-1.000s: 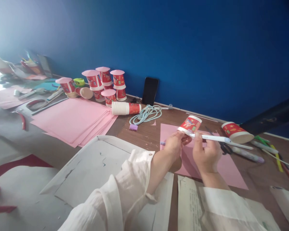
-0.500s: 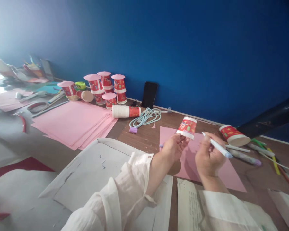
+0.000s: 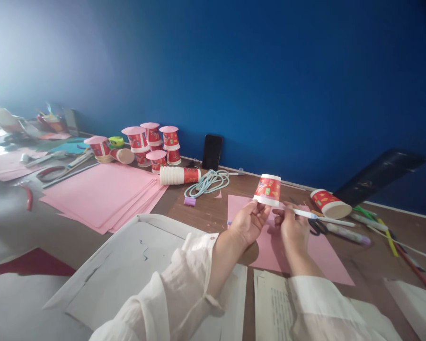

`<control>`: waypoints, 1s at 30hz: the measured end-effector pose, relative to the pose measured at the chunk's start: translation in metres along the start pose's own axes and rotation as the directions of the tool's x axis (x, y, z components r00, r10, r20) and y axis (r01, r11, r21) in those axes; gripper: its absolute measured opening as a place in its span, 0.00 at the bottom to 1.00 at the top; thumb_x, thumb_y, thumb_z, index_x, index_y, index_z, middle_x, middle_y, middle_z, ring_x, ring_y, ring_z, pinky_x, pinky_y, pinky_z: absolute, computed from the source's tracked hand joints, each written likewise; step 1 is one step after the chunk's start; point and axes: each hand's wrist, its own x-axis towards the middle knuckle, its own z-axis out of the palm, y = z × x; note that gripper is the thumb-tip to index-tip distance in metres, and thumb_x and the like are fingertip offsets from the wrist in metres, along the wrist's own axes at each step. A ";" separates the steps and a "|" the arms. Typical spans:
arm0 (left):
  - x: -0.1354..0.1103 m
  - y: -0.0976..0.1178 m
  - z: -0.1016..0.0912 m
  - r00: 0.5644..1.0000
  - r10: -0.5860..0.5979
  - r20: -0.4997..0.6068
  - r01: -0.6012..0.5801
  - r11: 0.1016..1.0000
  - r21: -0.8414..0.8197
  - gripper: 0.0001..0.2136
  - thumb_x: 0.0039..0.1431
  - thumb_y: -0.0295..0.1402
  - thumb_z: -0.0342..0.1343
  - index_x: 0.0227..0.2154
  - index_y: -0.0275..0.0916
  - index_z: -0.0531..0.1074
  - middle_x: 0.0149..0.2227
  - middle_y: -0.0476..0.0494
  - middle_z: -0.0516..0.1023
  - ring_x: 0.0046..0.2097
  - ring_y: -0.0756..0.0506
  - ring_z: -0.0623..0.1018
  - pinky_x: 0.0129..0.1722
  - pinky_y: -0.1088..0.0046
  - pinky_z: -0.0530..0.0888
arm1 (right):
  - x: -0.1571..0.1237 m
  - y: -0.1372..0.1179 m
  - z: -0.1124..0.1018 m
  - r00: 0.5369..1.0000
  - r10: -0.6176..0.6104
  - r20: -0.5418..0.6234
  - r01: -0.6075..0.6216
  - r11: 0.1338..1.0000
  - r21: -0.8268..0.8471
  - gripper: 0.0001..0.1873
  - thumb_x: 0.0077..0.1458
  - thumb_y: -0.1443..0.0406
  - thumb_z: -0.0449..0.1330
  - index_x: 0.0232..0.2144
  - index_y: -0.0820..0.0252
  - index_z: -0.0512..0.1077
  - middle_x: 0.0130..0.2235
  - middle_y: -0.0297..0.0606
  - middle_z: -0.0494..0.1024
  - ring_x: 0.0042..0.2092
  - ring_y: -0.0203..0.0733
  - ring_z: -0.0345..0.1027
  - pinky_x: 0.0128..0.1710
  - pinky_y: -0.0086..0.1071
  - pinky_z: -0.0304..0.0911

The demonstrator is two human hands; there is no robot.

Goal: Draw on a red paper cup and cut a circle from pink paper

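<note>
My left hand point(image 3: 247, 221) pinches the rim of a small red paper cup point(image 3: 268, 189) held upside down above a pink paper sheet point(image 3: 287, 246). My right hand point(image 3: 293, 226) is closed round a white pen point(image 3: 302, 213) that points right, its fingers close to the cup's rim. Both hands hover over the brown table, just left of black scissors point(image 3: 317, 226).
A second red cup point(image 3: 329, 202) lies on its side at right among pens and markers point(image 3: 358, 227). Behind are a stack of pink sheets point(image 3: 99, 192), a lying stack of cups point(image 3: 179, 175), several pink-lidded cups point(image 3: 152, 142), a coiled cable point(image 3: 208, 181) and a phone point(image 3: 212, 151) against the blue wall.
The cup has been turned from tilted to upright-inverted. My right hand swung the pen back and moved closer to the cup. The view has tilted upward.
</note>
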 end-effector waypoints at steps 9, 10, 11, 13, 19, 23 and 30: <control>-0.001 -0.002 -0.005 0.999 -0.051 0.008 0.048 0.977 0.209 0.08 0.61 0.27 0.52 0.32 0.29 0.73 0.29 0.40 0.77 0.32 0.50 0.78 0.36 0.77 0.76 | 0.004 0.002 0.006 0.965 0.216 0.148 -0.262 0.801 0.538 0.16 0.41 0.66 0.67 0.34 0.61 0.68 0.25 0.26 0.70 0.21 0.23 0.58 0.17 0.15 0.56; -0.001 -0.002 -0.005 0.998 -0.056 0.011 0.052 0.976 0.213 0.08 0.62 0.28 0.52 0.32 0.29 0.73 0.29 0.40 0.77 0.32 0.50 0.78 0.36 0.77 0.76 | 0.005 0.003 0.006 0.959 0.218 0.178 -0.281 0.779 0.561 0.16 0.40 0.68 0.67 0.33 0.61 0.68 0.25 0.25 0.69 0.21 0.22 0.58 0.17 0.14 0.56; 0.000 -0.003 -0.006 0.999 -0.047 0.012 0.044 0.978 0.206 0.08 0.61 0.28 0.52 0.32 0.29 0.74 0.29 0.41 0.77 0.32 0.50 0.78 0.36 0.77 0.76 | 0.006 0.003 0.005 0.953 0.220 0.210 -0.302 0.757 0.579 0.16 0.39 0.69 0.67 0.32 0.61 0.68 0.25 0.25 0.69 0.21 0.21 0.58 0.17 0.14 0.55; 0.000 -0.003 -0.006 0.999 -0.017 0.040 0.009 0.980 0.197 0.07 0.61 0.28 0.53 0.32 0.29 0.74 0.29 0.42 0.77 0.32 0.50 0.78 0.38 0.77 0.76 | 0.007 0.004 0.004 0.939 0.220 0.263 -0.338 0.719 0.608 0.15 0.38 0.71 0.67 0.30 0.62 0.68 0.25 0.26 0.68 0.21 0.21 0.57 0.17 0.13 0.55; -0.004 -0.009 -0.008 0.954 -0.026 0.300 -0.076 0.944 0.322 0.10 0.49 0.27 0.66 0.35 0.29 0.76 0.32 0.42 0.78 0.34 0.52 0.78 0.40 0.79 0.74 | 0.002 0.006 0.003 0.927 0.174 0.333 -0.359 0.669 0.651 0.12 0.40 0.72 0.66 0.30 0.62 0.70 0.25 0.28 0.71 0.24 0.25 0.64 0.21 0.16 0.64; -0.001 -0.013 -0.011 0.970 0.024 0.240 -0.110 0.929 0.353 0.12 0.46 0.29 0.69 0.33 0.29 0.77 0.31 0.42 0.78 0.32 0.52 0.77 0.39 0.79 0.75 | -0.001 0.008 0.006 0.928 0.167 0.332 -0.355 0.662 0.660 0.11 0.41 0.71 0.67 0.31 0.62 0.72 0.26 0.30 0.72 0.23 0.27 0.64 0.21 0.18 0.65; 0.009 -0.011 -0.015 0.987 0.108 0.116 -0.141 0.937 0.320 0.06 0.49 0.27 0.66 0.28 0.30 0.77 0.29 0.41 0.78 0.32 0.51 0.79 0.38 0.80 0.76 | 0.007 0.018 -0.001 0.993 0.118 0.018 -0.118 0.946 0.301 0.23 0.50 0.59 0.63 0.48 0.62 0.69 0.30 0.35 0.77 0.22 0.34 0.66 0.18 0.27 0.64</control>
